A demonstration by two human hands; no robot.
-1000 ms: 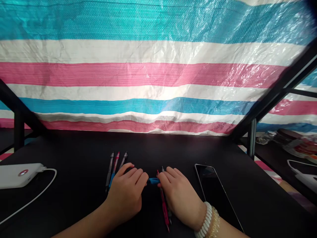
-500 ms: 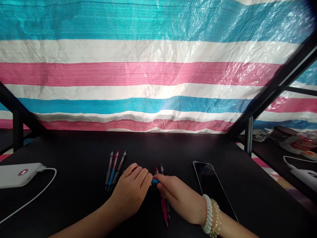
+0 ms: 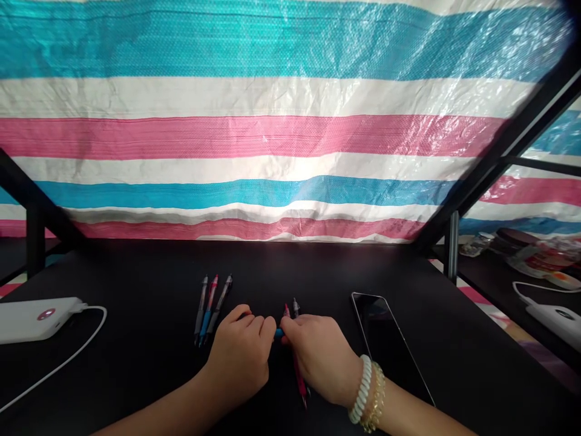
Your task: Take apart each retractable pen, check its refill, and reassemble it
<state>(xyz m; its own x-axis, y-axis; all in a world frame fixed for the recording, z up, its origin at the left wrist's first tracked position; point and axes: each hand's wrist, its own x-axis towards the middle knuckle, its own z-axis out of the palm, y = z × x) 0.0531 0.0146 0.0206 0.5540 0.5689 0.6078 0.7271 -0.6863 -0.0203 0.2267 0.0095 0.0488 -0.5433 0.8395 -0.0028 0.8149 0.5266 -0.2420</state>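
Pinching a blue pen (image 3: 278, 333) with left hand (image 3: 241, 351) and right hand (image 3: 321, 358), left of the phone (image 3: 393, 348) on the tabletop (image 3: 290, 272).

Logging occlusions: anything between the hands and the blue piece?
Nothing visible: the left hand and right hand both grip the blue piece, which shows in the gap between them. The pink pen runs beneath the right hand, not in the way.
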